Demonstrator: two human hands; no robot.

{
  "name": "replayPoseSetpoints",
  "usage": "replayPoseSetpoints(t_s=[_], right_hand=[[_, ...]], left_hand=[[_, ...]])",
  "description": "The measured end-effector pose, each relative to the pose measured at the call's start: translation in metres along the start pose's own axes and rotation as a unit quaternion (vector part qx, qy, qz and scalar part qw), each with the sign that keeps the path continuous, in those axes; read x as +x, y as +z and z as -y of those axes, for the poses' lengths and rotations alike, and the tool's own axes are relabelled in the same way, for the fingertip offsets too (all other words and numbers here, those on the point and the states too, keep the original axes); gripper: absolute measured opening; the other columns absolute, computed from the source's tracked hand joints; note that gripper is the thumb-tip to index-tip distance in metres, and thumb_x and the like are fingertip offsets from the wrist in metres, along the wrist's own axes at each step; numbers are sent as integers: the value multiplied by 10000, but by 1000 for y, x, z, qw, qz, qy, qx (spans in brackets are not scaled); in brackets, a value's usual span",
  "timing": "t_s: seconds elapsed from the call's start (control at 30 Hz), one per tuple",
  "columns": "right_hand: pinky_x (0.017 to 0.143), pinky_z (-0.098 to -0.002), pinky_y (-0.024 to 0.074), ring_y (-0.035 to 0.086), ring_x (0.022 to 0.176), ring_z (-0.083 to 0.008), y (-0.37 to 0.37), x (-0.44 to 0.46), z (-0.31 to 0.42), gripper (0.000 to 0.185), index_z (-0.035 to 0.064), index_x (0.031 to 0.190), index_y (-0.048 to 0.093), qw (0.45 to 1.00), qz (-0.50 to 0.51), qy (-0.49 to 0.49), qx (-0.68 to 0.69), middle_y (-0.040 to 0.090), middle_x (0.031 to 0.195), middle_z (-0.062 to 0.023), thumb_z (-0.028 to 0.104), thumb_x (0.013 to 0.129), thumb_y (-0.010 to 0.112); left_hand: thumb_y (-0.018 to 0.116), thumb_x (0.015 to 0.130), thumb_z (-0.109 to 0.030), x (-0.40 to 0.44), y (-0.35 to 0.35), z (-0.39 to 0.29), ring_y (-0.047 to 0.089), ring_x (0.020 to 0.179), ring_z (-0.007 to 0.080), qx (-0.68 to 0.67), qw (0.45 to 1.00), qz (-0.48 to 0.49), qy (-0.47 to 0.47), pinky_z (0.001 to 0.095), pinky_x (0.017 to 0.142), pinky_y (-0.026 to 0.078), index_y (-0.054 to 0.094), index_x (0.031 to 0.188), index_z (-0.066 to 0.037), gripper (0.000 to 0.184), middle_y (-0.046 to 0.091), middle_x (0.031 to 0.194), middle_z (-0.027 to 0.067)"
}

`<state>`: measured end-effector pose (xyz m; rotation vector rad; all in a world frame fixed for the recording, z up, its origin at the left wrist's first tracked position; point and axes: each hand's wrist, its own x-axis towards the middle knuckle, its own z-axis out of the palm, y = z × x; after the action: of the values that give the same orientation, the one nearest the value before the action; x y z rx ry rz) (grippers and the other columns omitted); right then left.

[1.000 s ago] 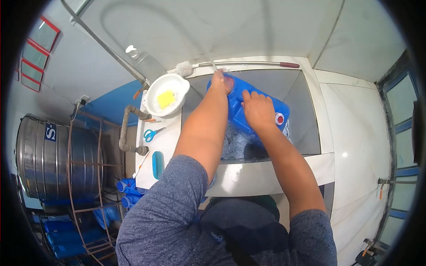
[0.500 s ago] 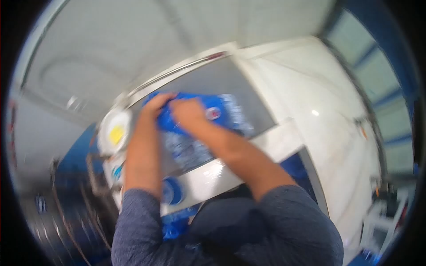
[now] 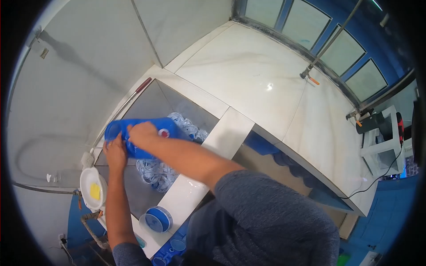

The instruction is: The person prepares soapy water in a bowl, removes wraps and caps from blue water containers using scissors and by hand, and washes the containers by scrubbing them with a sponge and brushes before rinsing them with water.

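A large blue plastic water jug [image 3: 155, 144] with a round red-and-white mark lies on its side in a grey tiled basin [image 3: 175, 99]. Under and beside it are bundles of pale, bluish coiled strips [image 3: 157, 176]. At the jug's left end, my left hand [image 3: 116, 153] grips it near the round rim. My right hand [image 3: 142, 134] is closed against the jug's upper side, close to the left one; anything inside its fingers is hidden.
A white bowl [image 3: 85, 186] with a yellow sponge [image 3: 95, 191] stands left of the basin. Behind lies a long rod with a red handle [image 3: 144, 84]. A round blue tub [image 3: 158, 219] sits on the front ledge [image 3: 188, 190]. Taps with orange levers [image 3: 313, 81] rise at the right.
My view has swung, so the basin and jug appear lower and further left. My right hand has shifted slightly along the jug; both hands remain on it.
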<state>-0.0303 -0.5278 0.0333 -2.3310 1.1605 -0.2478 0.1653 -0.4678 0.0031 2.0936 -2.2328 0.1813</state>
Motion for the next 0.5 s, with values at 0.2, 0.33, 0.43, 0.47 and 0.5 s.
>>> replayPoseSetpoints(t_s=[0.2,0.33,0.43,0.47,0.5], right_hand=[[979,-505,504,654,1130,-423,-42,-68,-29,603,90,1396,541,986,-66,20,154,690,1199,-236,499,960,623],[566,-231,466,549,699,-71,-134,-138,-84,519,129,1437,545,863,-17,77,498,591,849,-4,415,1012,622],[468,-197,340,403,533,-46,-130,-155,-148,467,144,1420,549,833,-86,130,531,476,713,42,445,1065,507],[455,-199,330,395,509,-50,-122,-157,-169,476,136,1416,545,819,-79,102,559,477,706,31,460,1072,487],[455,-199,330,395,509,-50,-113,-158,-163,476,136,1416,545,820,-67,93,560,477,706,31,460,1072,487]], left_hand=[[407,1086,-415,12,40,-1,614,1192,324,-604,747,-184,-209,441,1085,443,543,1399,-16,526,656,1282,162],[449,1050,-341,1,41,86,649,1041,283,-655,707,50,-263,446,867,522,663,1202,-16,418,689,1194,170],[508,976,-294,28,-2,49,652,792,359,-381,909,-55,-158,471,760,498,705,907,-8,354,716,885,213],[475,992,-322,28,-33,37,650,779,347,-432,884,-34,-177,477,763,494,706,881,-20,396,722,877,196],[441,1007,-350,28,-49,30,649,766,336,-484,854,-14,-191,482,767,490,707,854,-33,441,728,869,178]])
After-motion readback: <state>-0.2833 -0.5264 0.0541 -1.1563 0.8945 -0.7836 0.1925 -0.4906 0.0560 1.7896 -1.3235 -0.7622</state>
